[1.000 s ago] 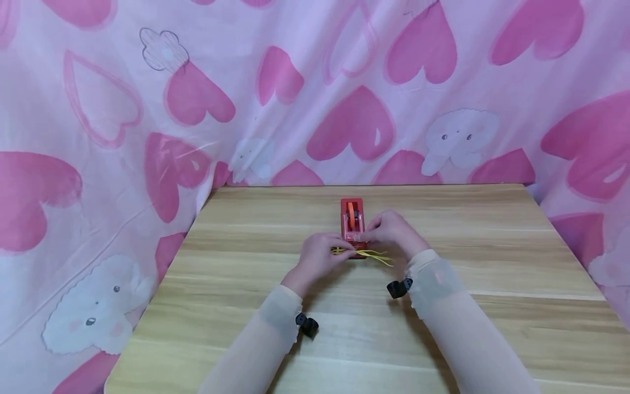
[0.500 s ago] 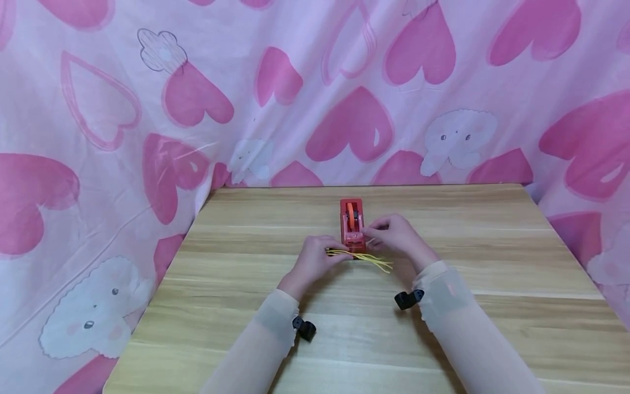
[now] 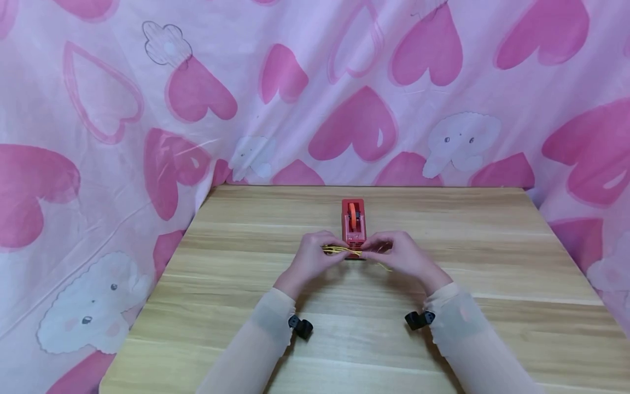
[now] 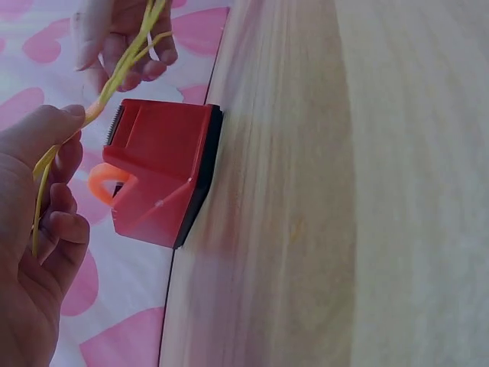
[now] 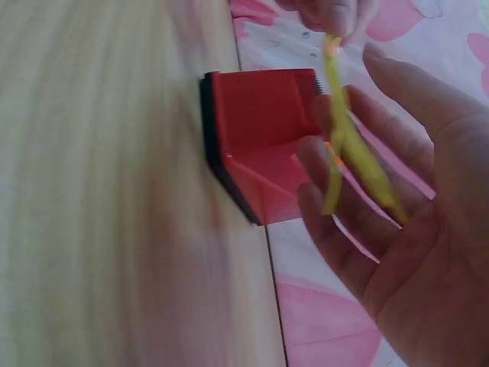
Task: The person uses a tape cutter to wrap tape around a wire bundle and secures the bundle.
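Note:
Thumb and fingers of my left hand (image 3: pixel 312 256) pinch a bundle of thin yellow cords (image 4: pixel 121 70), with an orange patch (image 4: pixel 94 114) on the cords at the pinch. To the right, my right hand (image 3: pixel 402 256) is at the cords' other end. In the right wrist view its thumb stands apart from its loosely bent fingers (image 5: pixel 397 141), and the cords run between them. Just beyond both hands stands a red tape dispenser (image 4: pixel 164 145) with a toothed cutting edge and an orange ring (image 3: pixel 352 215) inside. The hands partly cover its front in the head view.
The wood-grain table (image 3: pixel 275 219) carries the dispenser near its far side. Behind and to the left hangs a pink curtain (image 3: pixel 285 120) with hearts and white animal faces. A small black camera (image 3: pixel 301 326) sits on the left wrist, another black camera (image 3: pixel 419 319) on the right.
My right hand has come away from the dispenser's front, moved right and toward me, and is now at the cords' right end. My left hand, still pinching the cords, has shifted slightly left.

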Tool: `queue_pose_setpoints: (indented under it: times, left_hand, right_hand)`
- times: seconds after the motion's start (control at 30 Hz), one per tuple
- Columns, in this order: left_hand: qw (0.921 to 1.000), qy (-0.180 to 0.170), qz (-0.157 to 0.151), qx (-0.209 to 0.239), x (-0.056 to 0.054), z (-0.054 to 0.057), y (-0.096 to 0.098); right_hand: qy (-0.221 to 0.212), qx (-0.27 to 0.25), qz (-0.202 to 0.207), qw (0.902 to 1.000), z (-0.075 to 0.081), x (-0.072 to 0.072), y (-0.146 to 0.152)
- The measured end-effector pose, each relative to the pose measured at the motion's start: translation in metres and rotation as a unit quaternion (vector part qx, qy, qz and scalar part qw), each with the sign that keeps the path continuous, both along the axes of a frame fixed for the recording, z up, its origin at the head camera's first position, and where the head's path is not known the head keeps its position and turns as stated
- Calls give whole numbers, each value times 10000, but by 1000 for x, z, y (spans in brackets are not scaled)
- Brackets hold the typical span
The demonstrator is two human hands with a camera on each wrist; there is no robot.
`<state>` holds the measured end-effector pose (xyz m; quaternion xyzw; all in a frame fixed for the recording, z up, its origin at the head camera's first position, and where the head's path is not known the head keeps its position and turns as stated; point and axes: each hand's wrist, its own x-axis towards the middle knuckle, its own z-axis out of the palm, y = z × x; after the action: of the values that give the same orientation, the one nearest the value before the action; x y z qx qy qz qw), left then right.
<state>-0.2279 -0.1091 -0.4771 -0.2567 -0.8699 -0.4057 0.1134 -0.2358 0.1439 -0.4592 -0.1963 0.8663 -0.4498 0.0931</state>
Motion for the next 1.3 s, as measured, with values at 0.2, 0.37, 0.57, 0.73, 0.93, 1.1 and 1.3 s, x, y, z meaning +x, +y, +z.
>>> queue_pose_setpoints:
  times: [0.2, 0.37, 0.57, 0.73, 0.93, 1.1, 1.3]
  left_hand:
    - [9998, 62, -106, 155, 0, 1, -2]
    - [9977, -580, -37, 345, 3, 3, -7]
    - [9922, -1122, -42, 543, 4, 2, -11]
    - [9933, -1060, -218, 415, 4, -1, -8]
    - [9932, -1047, -237, 453, 3, -2, -7]
    - [9949, -892, -263, 397, 3, -2, -7]
    - [9958, -833, -168, 329, 4, -2, -5]
  right_hand:
    - [12, -246, -131, 9996, -6, 7, -2]
    - [107, -397, -180, 9990, -11, 10, -2]
    - [-89, -493, -199, 9985, -14, 13, -2]
    - [-143, -595, -154, 9980, -16, 15, -4]
    - [93, -604, -95, 9981, -16, 13, -4]
    - [57, -492, -22, 9988, -15, 13, -5]
    - [-43, -548, -11, 9985, -15, 14, -7]
